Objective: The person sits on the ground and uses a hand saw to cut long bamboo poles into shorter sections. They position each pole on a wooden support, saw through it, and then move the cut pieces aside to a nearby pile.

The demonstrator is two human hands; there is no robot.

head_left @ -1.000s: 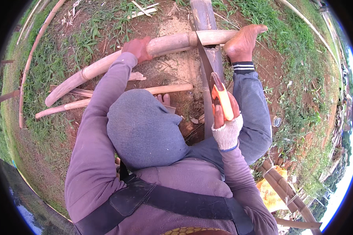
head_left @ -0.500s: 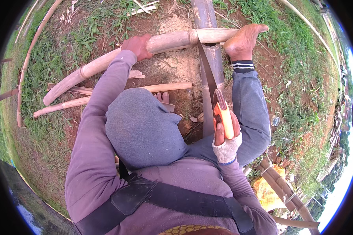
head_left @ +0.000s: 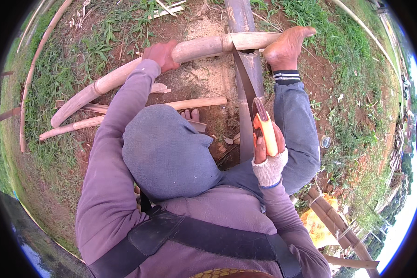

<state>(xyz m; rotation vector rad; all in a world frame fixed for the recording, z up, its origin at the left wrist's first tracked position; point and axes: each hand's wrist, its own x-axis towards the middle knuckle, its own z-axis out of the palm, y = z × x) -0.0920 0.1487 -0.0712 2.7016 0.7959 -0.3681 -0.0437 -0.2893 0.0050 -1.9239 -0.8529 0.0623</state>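
A thick, slightly curved bamboo pole [head_left: 199, 49] lies slantwise across an upright-running grey bamboo log [head_left: 245, 109]. My left hand [head_left: 162, 55] is wrapped over the pole, left of the log. In my right hand [head_left: 269, 162], which wears a cut-finger white glove, is the orange handle of a handsaw [head_left: 265, 132]. Its long blade runs forward, and the far end meets the pole close to a node, just above the log. My bare right foot [head_left: 285, 48] presses against the pole's right end. How deep the blade has cut is too small to tell.
Split bamboo pieces [head_left: 204, 103] lie on the soil beside my other foot. Pale sawdust [head_left: 217, 78] covers the ground left of the log. A glass jar [head_left: 325, 142] stands right of my knee, and a yellow bag [head_left: 317, 229] sits under bamboo poles at lower right.
My right hand and the saw have moved slightly forward, away from my body. My left hand still grips the pole in about the same place.
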